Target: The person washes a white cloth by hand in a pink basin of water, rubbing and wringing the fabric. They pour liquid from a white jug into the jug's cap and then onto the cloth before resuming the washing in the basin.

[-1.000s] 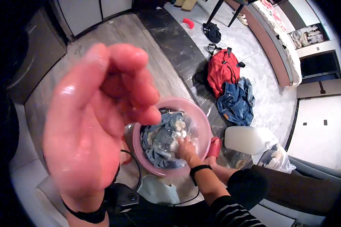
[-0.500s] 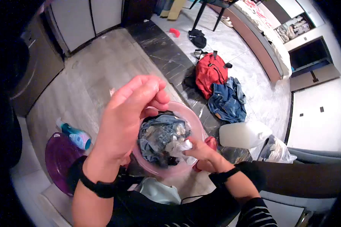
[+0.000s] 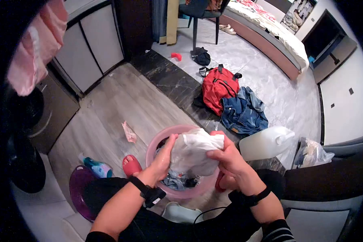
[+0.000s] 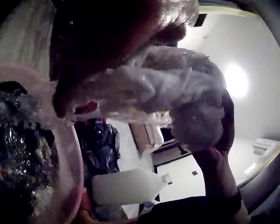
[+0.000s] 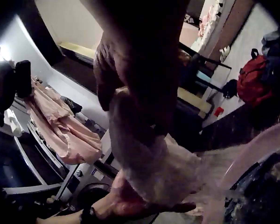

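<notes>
In the head view a wet white cloth (image 3: 195,155) is held up over a pink basin (image 3: 150,153). My right hand (image 3: 234,159) grips its right side, thumb across the front. At its left edge my left hand (image 3: 162,162) holds the cloth, most fingers hidden behind it. Soaked blue clothes (image 3: 174,181) lie in the basin below. The left wrist view shows the bunched cloth (image 4: 154,88) between both hands. In the right wrist view the cloth (image 5: 151,163) hangs from my right hand (image 5: 140,70), with my left hand (image 5: 128,198) against its lower end.
A white jug (image 3: 264,143) and a plastic bag (image 3: 312,153) stand right of the basin. Beyond are jeans (image 3: 246,113) and a red backpack (image 3: 218,88). At left are a purple basin (image 3: 78,193), a bottle (image 3: 97,167) and a red slipper (image 3: 131,165).
My right hand has lifted the white cloth out of the basin. My left hand has come down from near the camera to the cloth's left side. The head view has shifted.
</notes>
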Action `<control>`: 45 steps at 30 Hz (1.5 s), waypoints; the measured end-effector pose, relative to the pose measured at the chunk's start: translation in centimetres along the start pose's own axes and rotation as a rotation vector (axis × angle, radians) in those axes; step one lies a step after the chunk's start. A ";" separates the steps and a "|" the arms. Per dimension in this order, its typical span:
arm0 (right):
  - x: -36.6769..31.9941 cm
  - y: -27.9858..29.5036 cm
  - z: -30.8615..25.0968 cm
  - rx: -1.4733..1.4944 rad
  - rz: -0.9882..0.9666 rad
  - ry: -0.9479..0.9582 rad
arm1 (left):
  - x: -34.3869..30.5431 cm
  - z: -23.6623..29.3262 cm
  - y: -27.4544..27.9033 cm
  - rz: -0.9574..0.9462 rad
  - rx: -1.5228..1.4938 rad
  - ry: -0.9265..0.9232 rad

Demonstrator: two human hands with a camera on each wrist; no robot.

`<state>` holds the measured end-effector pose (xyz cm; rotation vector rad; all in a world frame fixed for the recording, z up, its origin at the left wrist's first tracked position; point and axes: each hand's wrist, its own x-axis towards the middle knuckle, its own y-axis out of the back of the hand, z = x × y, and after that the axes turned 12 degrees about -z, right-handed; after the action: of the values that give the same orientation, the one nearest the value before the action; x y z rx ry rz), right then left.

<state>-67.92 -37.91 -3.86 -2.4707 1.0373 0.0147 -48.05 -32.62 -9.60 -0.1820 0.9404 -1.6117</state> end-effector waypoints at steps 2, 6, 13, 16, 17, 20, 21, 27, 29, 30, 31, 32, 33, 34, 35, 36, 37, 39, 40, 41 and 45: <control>0.5 -0.3 0.3 0.173 0.031 0.024 | 0.4 -0.5 -0.5 -0.179 -0.143 0.039; 2.6 1.8 4.3 -0.231 0.191 0.022 | 0.7 -0.8 -1.8 -0.198 -0.296 0.059; 2.3 -2.5 8.3 -0.817 0.229 0.409 | 1.6 -0.8 -0.7 -0.121 -0.429 -0.082; 3.2 -4.2 8.7 -0.865 0.263 0.490 | 1.8 -1.1 -1.2 -0.098 -0.506 -0.091; 3.5 -4.5 8.6 -0.855 0.278 0.507 | 2.2 -1.9 -0.3 -0.140 -0.518 -0.104; 4.2 -4.2 10.2 -0.765 0.352 0.380 | 2.0 -1.8 -1.6 -0.018 -0.481 -0.084; 4.4 -4.3 10.1 -0.726 0.365 0.305 | 1.9 -1.7 -2.2 0.066 -0.458 -0.069; 6.3 -3.4 9.7 -0.566 0.520 0.061 | 2.8 -3.4 -1.8 0.219 -0.282 -0.077; 7.6 -0.6 11.0 -0.166 0.438 -0.101 | 2.7 -3.7 -2.1 0.303 -0.174 -0.031; 7.9 0.5 11.0 0.037 0.390 -0.179 | 2.6 -3.8 -2.1 0.346 -0.118 -0.008; 7.0 -0.2 8.0 0.366 0.281 -0.226 | 2.3 -3.6 -2.2 0.278 -0.135 -0.008; 6.5 0.3 6.7 0.568 0.131 -0.312 | 2.0 -2.9 -2.4 0.208 -0.151 -0.012; 6.9 1.5 7.8 0.550 0.136 -0.210 | 1.7 -2.1 -2.6 0.138 -0.170 -0.017; 7.2 1.6 8.1 0.532 0.143 -0.111 | 1.5 -1.5 -2.5 0.068 -0.190 -0.021; 6.8 1.5 8.7 0.319 0.186 -0.059 | 1.8 -1.1 -2.0 0.087 -0.212 -0.037; 5.8 0.0 7.4 0.107 0.229 -0.009 | 2.1 -0.8 -1.3 0.061 -0.244 -0.085; 5.0 -1.4 6.6 -0.104 0.271 0.041 | 2.2 -0.6 -0.7 0.036 -0.276 -0.131; 3.3 -3.6 6.9 -0.641 0.294 0.209 | 1.9 0.5 -0.9 0.045 -0.302 -0.129; 2.7 -4.2 7.4 -0.910 0.301 0.296 | 1.8 0.2 -0.9 -0.021 -0.371 -0.113; 2.4 -4.2 7.9 -0.986 0.208 0.382 | 1.8 -0.4 -0.8 -0.087 -0.440 -0.095; 2.6 -4.1 7.0 -1.127 0.216 0.476 | 1.3 -0.6 -2.9 -0.048 -0.394 -0.069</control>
<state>-62.09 -34.24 -8.92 -3.4239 1.8734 0.1104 -50.99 -33.53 -8.58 -0.5322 1.2006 -1.4395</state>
